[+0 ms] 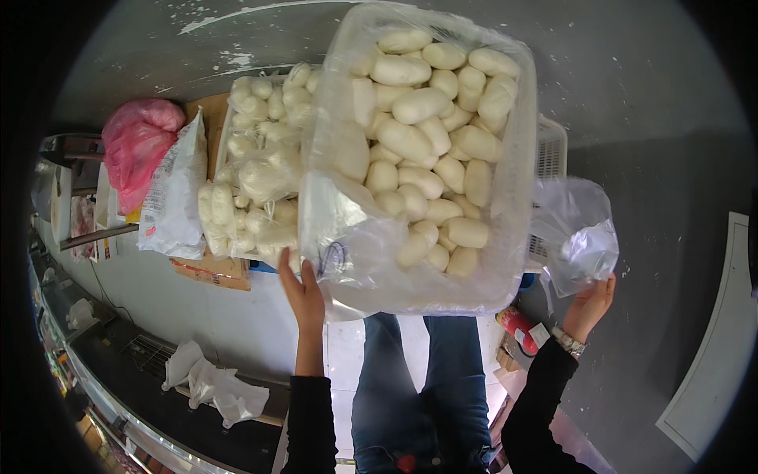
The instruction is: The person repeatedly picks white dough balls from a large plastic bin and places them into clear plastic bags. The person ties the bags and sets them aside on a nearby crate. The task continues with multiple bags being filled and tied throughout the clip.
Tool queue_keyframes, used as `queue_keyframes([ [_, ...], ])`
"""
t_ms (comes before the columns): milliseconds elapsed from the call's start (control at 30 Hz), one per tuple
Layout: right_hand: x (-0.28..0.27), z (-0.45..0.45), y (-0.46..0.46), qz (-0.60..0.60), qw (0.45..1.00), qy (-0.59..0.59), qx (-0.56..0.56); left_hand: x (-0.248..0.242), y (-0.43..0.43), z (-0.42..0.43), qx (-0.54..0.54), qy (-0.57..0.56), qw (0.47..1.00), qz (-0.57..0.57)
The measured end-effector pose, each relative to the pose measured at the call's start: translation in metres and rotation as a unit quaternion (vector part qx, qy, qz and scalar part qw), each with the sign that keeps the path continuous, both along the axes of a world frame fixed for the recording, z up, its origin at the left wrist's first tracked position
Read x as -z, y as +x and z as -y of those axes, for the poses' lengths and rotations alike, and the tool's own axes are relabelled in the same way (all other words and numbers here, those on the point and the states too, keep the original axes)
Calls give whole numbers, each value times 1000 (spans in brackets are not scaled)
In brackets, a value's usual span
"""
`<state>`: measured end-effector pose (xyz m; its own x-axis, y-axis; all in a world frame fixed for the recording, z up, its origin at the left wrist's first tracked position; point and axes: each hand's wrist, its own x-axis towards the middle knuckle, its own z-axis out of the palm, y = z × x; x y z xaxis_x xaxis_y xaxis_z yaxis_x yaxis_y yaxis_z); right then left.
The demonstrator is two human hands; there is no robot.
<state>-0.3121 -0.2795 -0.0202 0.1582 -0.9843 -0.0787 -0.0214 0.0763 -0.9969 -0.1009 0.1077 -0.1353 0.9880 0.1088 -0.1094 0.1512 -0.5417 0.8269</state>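
Note:
A large translucent plastic crate (521, 178), lined with clear plastic film (349, 219), stands before me. Smooth, pale oval food pieces (420, 106), dough-like in look, fill much of it. My left hand (305, 302) is at the crate's near left corner, fingers spread and holding nothing that I can see. Its fingertips are close to the bagged pale pieces (278, 228) beside the crate; whether they touch is unclear. My right hand (589, 305), with a wristwatch (568, 342) below it, grips the lower edge of a clear plastic bag (574, 231) right of the crate.
Left of the large crate, a tray holds more bagged pale pieces (254, 106). Further left are a white printed sack (177, 183) and a pink plastic bag (142, 148). A white slatted basket (552, 145) is partly hidden behind the crate. A red container (521, 329) sits below right.

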Motion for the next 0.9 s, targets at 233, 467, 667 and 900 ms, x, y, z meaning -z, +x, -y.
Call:
queue_keyframes([
  [233,4,-108,42,222,911,308,-161,-81,-46,56,377,51,924,35],
  [467,67,-109,39,-242,939,-120,-213,-66,71,65,409,283,839,218],
  [667,125,-112,0,-361,797,-407,-264,-83,142,67,653,410,631,84],
  [900,139,-109,-9,-355,773,-455,-264,-170,185,81,653,417,596,210],
])
